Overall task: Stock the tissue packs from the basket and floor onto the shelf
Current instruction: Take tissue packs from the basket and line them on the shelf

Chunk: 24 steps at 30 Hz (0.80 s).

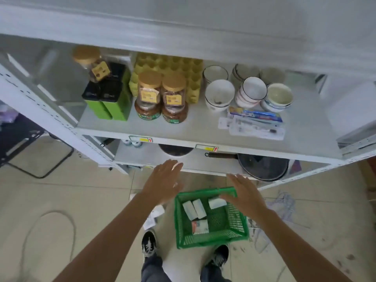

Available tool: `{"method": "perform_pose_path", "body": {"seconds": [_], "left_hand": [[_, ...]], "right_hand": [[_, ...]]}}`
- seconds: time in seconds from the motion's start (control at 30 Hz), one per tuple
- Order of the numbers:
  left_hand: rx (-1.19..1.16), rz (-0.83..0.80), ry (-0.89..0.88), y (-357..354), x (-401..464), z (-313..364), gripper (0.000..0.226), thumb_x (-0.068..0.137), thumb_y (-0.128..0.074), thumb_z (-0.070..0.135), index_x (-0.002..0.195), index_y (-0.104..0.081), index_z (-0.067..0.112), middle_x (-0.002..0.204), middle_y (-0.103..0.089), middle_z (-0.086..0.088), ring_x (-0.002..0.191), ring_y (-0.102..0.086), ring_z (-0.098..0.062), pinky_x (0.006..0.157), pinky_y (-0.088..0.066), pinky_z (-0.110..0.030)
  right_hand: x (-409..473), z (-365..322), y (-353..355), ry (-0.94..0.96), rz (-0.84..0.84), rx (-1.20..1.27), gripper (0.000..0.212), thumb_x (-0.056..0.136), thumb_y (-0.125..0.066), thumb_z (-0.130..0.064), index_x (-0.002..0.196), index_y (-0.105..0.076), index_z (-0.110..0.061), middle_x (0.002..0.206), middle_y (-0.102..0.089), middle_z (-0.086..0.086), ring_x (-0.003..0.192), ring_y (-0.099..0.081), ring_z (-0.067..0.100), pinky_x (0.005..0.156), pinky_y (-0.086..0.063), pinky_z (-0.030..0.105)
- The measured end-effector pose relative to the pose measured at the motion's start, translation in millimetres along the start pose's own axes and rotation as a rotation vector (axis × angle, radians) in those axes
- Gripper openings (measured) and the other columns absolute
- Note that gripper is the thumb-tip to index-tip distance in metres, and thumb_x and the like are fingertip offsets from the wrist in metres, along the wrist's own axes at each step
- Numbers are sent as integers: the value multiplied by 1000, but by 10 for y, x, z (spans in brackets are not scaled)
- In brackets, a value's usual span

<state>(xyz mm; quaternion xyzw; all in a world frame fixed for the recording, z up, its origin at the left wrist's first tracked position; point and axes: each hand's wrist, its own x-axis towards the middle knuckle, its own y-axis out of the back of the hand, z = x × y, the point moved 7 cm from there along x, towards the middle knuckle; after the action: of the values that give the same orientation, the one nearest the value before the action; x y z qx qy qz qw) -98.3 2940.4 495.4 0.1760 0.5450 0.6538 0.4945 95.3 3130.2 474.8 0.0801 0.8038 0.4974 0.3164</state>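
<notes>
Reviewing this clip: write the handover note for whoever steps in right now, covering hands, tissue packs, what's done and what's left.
Left hand: open, empty, above the floor beside the basket.
Right hand: open, empty, over the green basket.
Tissue packs: four visible in the basket; more white packs lie on the floor to its left.
Done: no tissue packs visible on the shelf.
Left: pick packs from basket and floor, place them on the shelf.

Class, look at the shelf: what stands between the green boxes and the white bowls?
In the head view, two cork-lidded jars stand between the green boxes and the white bowls, with yellow egg trays behind them.
</notes>
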Motion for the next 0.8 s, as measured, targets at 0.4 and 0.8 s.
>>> {"method": "perform_pose_path", "body": {"seconds": [0.4,0.8], "left_hand": [[-183,-512,252,-2976,448,-65,73,105,-50,48,165,-22,17,171,-26,-11,156,-28,-30,123,-28,-48],[-466,-483,491,-5780,1191,-758,74,101,-61,45,160,-34,10,162,-41,-16,139,-49,-34,98,-40,-33]], "right_hand": [[346,1326,-2349,-244,-478,182,94,91,-71,-64,164,-36,-17,169,-40,10,152,-43,29,118,-38,40],[1355,2286,-4601,-241,-583,94,95,92,-75,-55,166,-30,-15,170,-37,15,151,-43,35,123,-38,48]]}}
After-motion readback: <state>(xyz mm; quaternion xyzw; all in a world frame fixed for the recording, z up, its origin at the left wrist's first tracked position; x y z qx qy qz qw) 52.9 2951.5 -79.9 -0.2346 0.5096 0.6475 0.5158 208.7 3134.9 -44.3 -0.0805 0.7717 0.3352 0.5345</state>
